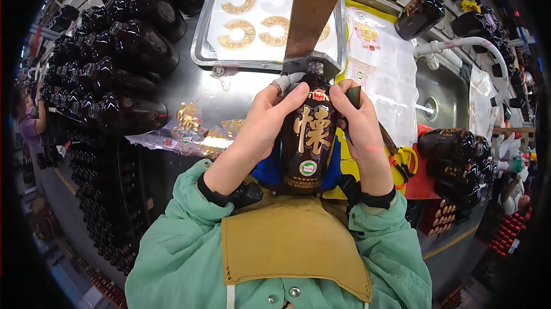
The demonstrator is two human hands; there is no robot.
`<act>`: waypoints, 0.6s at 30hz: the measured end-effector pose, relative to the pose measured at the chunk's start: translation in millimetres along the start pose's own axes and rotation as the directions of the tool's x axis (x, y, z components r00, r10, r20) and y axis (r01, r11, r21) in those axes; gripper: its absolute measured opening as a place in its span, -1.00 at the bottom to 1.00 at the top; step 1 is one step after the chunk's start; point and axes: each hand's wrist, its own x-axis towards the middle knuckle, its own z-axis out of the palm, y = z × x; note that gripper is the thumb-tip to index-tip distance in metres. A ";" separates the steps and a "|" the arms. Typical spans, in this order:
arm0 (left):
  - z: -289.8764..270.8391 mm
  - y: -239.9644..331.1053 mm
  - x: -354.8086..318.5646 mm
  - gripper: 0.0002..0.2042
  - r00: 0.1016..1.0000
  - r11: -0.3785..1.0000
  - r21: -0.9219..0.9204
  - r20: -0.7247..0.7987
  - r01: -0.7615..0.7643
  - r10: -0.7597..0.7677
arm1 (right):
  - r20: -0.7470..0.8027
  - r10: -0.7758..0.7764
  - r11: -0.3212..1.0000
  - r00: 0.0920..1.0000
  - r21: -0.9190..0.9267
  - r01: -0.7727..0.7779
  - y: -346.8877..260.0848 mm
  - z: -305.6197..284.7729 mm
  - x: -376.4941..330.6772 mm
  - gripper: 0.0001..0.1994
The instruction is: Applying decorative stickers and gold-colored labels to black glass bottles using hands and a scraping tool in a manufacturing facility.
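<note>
Head view. Bottle (307, 137), dark brown glass with a large gold character and a small round label near its base, is held upright at the centre of the frame, above a tan apron (293, 246) and in front of a steel worktable (189, 88). The left hand (265, 122) is wrapped around the bottle's left side, thumb across the shoulder. The right hand (359, 122) clasps the right side and also pinches a small dark tool (354, 96) against the glass. A brown strap (314, 10) meets the bottle neck from above. A metal tray (201, 39) with gold ring labels (240, 33) lies behind. Rows of dark bottles (115, 56) lie stacked to the left; more dark bottles (456, 154) lie to the right, near a sink (447, 88).
</note>
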 end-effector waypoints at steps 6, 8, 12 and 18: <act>1.1 -5.7 1.2 -0.57 1.000 0.999 -0.039 -0.003 -0.012 0.012 | -0.013 0.004 0.998 1.000 -0.061 -0.004 3.4 -1.0 -1.5 -0.73; 1.2 -6.1 1.0 -0.56 0.999 0.999 -0.010 0.004 -0.034 0.034 | 0.017 -0.002 0.996 1.000 -0.093 0.004 2.6 -3.6 -1.0 -0.73; 1.8 -6.3 -0.1 -0.54 1.000 0.999 -0.025 -0.003 -0.031 0.031 | 0.006 0.017 0.997 1.000 -0.072 -0.017 2.7 -4.3 -0.2 -0.74; -0.1 -6.0 -0.3 -0.49 0.999 1.000 -0.025 -0.036 0.015 -0.016 | 0.000 -0.002 0.993 1.000 -0.120 0.002 5.7 -6.6 0.4 -0.74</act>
